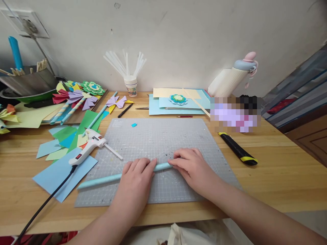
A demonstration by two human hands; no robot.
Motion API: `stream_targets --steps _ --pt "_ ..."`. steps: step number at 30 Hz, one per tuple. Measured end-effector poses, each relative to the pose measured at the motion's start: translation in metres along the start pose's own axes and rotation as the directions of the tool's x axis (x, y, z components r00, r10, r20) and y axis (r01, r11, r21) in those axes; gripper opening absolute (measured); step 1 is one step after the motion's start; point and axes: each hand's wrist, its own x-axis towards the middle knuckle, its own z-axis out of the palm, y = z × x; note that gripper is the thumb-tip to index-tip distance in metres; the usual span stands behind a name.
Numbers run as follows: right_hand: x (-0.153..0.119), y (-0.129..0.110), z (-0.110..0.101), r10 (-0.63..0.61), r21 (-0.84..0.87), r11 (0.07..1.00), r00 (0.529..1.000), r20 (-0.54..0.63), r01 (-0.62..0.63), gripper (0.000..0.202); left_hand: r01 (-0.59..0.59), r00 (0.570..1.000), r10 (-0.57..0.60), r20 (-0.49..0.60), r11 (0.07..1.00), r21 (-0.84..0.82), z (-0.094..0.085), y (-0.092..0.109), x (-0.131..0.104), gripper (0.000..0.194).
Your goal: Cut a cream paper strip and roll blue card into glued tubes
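Observation:
A light blue rolled paper tube (100, 181) lies slantwise across the grey cutting mat (153, 136). My left hand (138, 177) is closed over its middle, fingers on top and the thumb side near the bare stretch between the hands. At the tube's right end, my right hand (190, 166) pinches it with the fingertips; that end is hidden under the fingers. Left of the mat, a white hot glue gun (88, 147) rests on paper with its glue stick reaching over the mat. A small blue paper scrap (134, 125) lies on the mat's far part.
A black and yellow utility knife (238, 149) lies right of the mat. Behind stand a paper cup (130, 85) of glue sticks and a leaning bottle (236, 76). Coloured paper sheets (66, 173), paper flowers (93, 87) and a metal pot (33, 81) occupy the left.

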Motion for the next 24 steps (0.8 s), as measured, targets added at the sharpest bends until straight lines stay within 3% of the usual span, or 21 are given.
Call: stream_targets --steps 9,15,19,24 --pt "0.012 -0.013 -0.007 0.006 -0.072 0.997 0.996 0.090 0.000 0.034 0.013 0.999 -0.015 -0.033 0.998 -0.068 -0.005 0.000 0.003 0.025" --pt "0.006 -0.018 0.003 -0.119 -0.169 0.973 0.969 0.217 0.157 0.040 0.037 0.999 -0.036 -0.010 0.999 0.023 -0.002 0.001 0.004 0.027" --pt "-0.004 -0.010 0.003 -0.162 -0.273 0.937 0.963 0.217 0.219 0.040 0.066 0.998 -0.067 0.010 0.994 0.087 -0.001 0.001 0.003 0.031" --pt "-0.010 -0.008 -0.016 -0.179 -0.288 0.930 0.966 0.189 0.228 0.029 0.060 0.998 -0.060 0.001 0.994 0.089 0.000 0.001 0.004 0.031"
